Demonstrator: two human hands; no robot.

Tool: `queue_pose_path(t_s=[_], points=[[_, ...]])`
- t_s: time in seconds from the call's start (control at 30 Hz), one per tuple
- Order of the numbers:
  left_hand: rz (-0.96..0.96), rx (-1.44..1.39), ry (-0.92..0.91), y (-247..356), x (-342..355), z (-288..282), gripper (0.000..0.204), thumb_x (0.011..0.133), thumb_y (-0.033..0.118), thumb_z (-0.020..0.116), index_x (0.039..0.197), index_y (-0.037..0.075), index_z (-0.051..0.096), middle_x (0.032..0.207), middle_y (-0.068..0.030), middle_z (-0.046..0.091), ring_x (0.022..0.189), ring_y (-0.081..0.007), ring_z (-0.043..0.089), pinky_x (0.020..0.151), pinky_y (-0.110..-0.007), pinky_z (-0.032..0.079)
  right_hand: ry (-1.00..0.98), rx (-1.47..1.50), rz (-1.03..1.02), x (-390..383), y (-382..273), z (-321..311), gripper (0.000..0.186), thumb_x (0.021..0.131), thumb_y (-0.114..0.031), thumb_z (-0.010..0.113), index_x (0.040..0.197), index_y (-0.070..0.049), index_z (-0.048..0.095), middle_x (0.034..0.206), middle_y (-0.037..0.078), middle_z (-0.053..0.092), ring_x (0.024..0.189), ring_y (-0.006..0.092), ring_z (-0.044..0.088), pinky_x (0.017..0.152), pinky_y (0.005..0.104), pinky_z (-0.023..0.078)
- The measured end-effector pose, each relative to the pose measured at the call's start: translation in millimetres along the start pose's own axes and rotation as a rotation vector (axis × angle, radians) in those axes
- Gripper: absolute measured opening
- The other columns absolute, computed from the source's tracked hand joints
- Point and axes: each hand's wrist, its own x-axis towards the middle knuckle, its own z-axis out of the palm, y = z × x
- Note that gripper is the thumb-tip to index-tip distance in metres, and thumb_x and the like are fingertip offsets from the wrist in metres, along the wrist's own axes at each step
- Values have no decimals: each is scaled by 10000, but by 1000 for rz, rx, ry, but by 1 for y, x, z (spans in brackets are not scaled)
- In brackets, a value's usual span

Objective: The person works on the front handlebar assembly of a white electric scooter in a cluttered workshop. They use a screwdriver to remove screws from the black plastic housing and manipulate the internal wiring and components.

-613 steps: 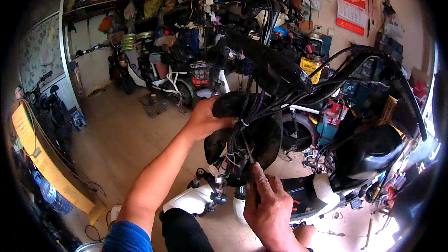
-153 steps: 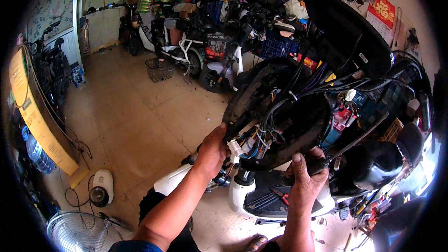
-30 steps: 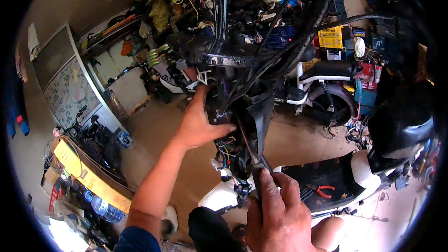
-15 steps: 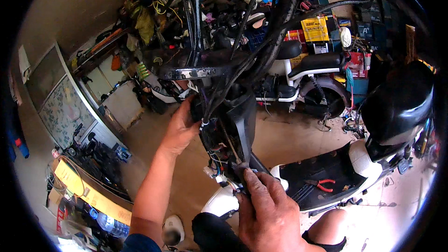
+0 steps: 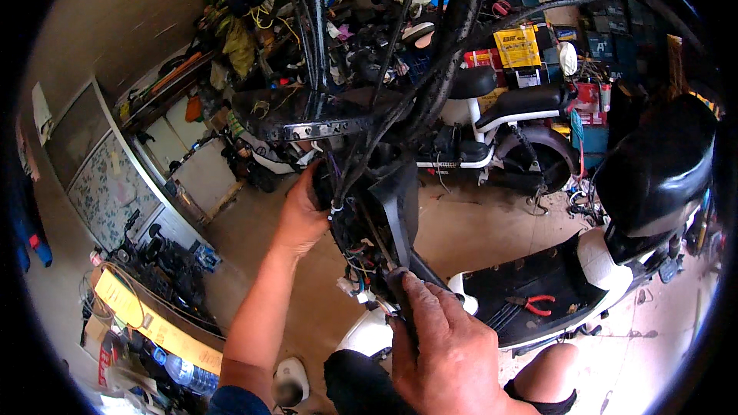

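Observation:
In front of me stands the front column of an electric scooter, its black plastic housing [image 5: 396, 198] opened on my side. My left hand [image 5: 302, 214] grips the housing's left edge, with the fingertips hidden behind it. A screwdriver [image 5: 378, 240] is in my right hand [image 5: 452, 344], closed round its dark handle. The slim shaft slants up into the opened housing; its tip is lost in the dark. Loose wires with connectors [image 5: 354, 280] hang beside the shaft, below my left hand. Above both hands, black cables [image 5: 400, 104] run up along the column.
Red-handled pliers [image 5: 536, 305] lie on the scooter's black footboard [image 5: 492, 280], near a black seat [image 5: 657, 177]. Another scooter [image 5: 500, 131] stands beyond. Boxes [image 5: 516, 48] and piled parts fill the back. At the left are a yellow board [image 5: 157, 323] and a plastic bottle [image 5: 191, 373].
The view has shifted slightly. My left hand stays on the housing, and my right hand keeps the screwdriver inside it with only a small shift.

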Motion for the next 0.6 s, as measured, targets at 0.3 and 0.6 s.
queue_pose_path(t_s=[0.3,0.6], points=[[-52,-70,-15,0,1,1,770,767,37,857,1448,-31,504,1368,-87,635,1234,-165,596,1090,-332,437,-101,-83,18,2,-11,3,474,865,-44,644,1320,68,576,1016,264,661,803,428,683,673,475,568],[97,-88,-47,-19,8,-4,774,797,38,814,1473,-55,447,1365,-100,622,1256,-185,581,1114,-341,417,-4,-65,32,2,-15,7,484,854,-42,646,1318,77,572,1001,265,662,793,435,680,677,483,566]])
